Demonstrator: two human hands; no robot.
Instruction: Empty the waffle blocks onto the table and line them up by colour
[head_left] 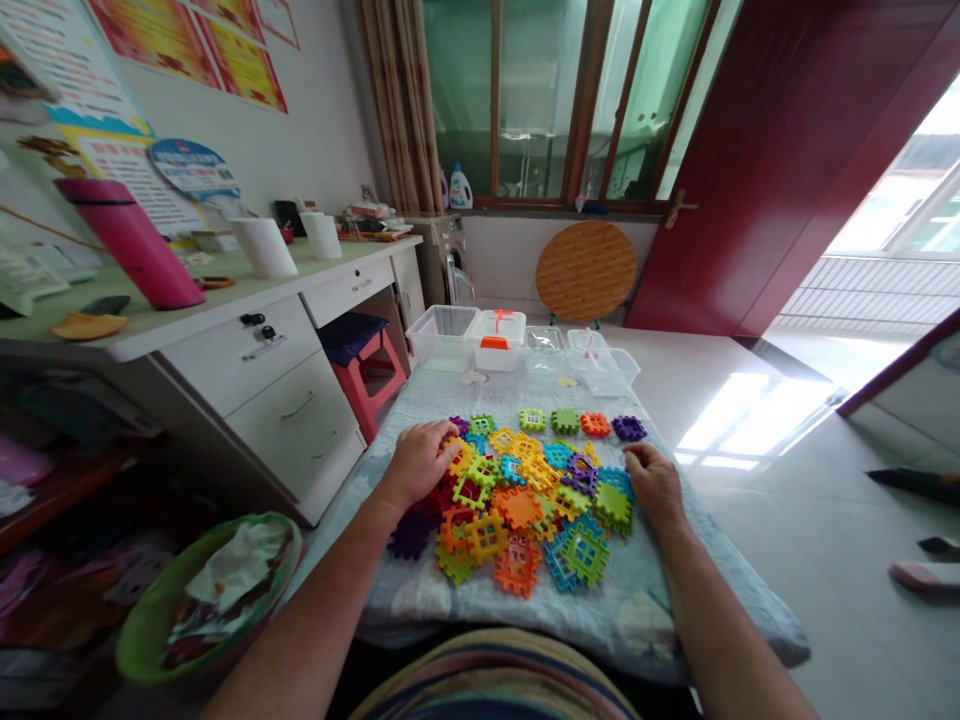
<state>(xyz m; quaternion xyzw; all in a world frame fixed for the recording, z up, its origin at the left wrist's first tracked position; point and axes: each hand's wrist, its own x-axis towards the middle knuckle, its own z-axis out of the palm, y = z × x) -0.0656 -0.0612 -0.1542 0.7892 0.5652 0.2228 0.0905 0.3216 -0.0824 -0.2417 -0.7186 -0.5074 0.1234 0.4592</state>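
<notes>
A heap of colourful plastic interlocking building tiles (pixel 517 505) lies on the cloth-covered table (pixel 420 600). Most are square, with notched edges and window-like centres. My left hand (pixel 421 462) rests at the heap's left side, its fingers bent loosely over orange and purple tiles and holding none that I can see. At the right side, my right hand (pixel 657 482) is loosely curled beside a blue tile (pixel 616 480), thumb and fingertips a little apart. Behind the heap stand a light green tile (pixel 532 419), a green tile (pixel 565 420), an orange tile (pixel 595 425) and a dark purple tile (pixel 629 428).
Clear plastic boxes (pixel 444 340) line the table's far end, one with a lid and orange clips (pixel 495 343). To the left are a desk (pixel 262 340), a red stool (pixel 375 385) and a green basket (pixel 139 640). A round wooden tabletop (pixel 585 270) leans at the back wall.
</notes>
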